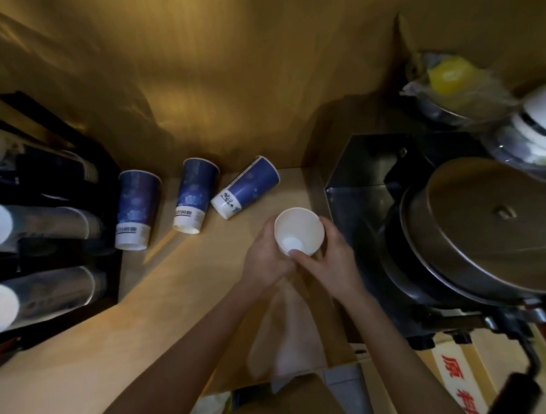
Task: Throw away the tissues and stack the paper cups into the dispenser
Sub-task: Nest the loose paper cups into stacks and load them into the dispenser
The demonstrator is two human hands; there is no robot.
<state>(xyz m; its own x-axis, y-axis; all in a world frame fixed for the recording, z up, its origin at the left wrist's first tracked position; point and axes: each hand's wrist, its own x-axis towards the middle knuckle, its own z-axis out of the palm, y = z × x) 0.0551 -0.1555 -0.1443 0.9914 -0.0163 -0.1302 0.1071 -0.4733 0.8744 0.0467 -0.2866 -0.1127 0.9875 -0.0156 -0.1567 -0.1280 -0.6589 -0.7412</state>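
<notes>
Both hands hold one paper cup [298, 230] above the wooden counter [80, 361], its white inside facing me. My left hand [265, 256] wraps its left side and my right hand [329, 256] grips its right side and base. A white tissue [286, 335] hangs blurred under the hands; which hand holds it is unclear. Three blue paper cups stand upside down on the counter: a left cup [135, 208], a middle cup [193, 195] and a right, tilted cup [246, 187]. The black cup dispenser [42, 228] at the left holds rows of stacked cups.
A black machine with a large round metal lid [489, 228] fills the right side. Behind it sit covered bowls, one with something yellow [449, 77], and white dishes [541, 121]. A cardboard box with red characters [458, 380] lies at the lower right.
</notes>
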